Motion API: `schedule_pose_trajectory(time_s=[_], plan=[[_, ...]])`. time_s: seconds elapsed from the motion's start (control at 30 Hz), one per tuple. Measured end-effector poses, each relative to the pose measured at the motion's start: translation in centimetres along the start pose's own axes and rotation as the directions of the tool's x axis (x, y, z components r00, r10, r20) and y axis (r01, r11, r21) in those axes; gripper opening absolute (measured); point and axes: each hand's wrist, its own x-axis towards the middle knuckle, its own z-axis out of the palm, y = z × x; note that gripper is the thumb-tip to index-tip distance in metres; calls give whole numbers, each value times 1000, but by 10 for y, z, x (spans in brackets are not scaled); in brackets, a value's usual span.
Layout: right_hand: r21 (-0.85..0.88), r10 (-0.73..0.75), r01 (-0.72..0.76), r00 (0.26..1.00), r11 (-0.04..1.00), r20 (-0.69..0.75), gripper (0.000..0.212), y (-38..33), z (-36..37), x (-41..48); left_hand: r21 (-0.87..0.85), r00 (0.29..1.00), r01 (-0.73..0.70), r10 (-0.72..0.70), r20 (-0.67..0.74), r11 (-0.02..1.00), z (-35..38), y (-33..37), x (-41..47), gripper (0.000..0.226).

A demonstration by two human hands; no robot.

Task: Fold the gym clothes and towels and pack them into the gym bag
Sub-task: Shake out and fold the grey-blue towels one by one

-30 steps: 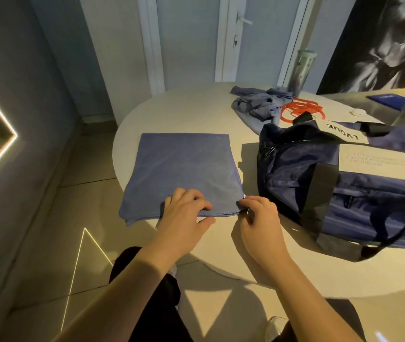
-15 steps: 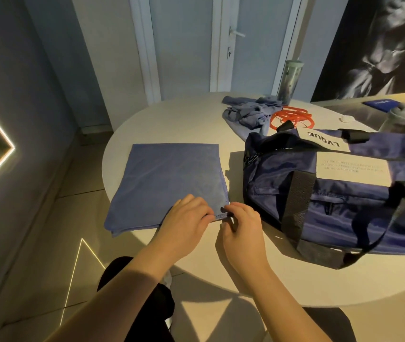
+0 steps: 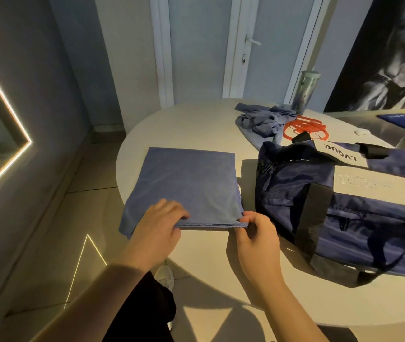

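The folded blue towel [image 3: 189, 183] lies on the round worktop [image 3: 196, 124], just left of the navy gym bag [image 3: 344, 208]. The left hand [image 3: 158, 227] grips its near edge with curled fingers [image 3: 171, 209]; the right hand [image 3: 256, 236] pinches its near right corner.

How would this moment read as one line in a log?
phase: folding | left hand: grips blue towel near edge | right hand: pinches near right corner | gym bag: beside towel | crumpled clothes: unfolded
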Motion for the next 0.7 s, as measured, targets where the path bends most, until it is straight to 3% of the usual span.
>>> schedule_pose_trajectory(time_s=[0.33,0.43,0.53,0.6,0.7], plan=[[-44,-4,4,1000,999,4,16,1,1,1,-82,959,251,-259,-118,965,-56,-92,-53,40],[-59,6,-5,1000,998,10,16,-2,0,1,-150,957,235,-255,-134,960,-62,-97,-61,44],[-50,7,-5,1000,999,22,22,-9,-6,-2,-324,950,211,-271,-153,922,-66,-93,-65,45],[-19,23,-23,999,1000,36,21,-14,-10,-5,-421,945,199,-287,-157,885,-75,-88,-70,39],[36,27,-29,998,999,63,21,-23,-12,-9,-549,939,172,-304,-158,818,-89,-74,-74,12]])
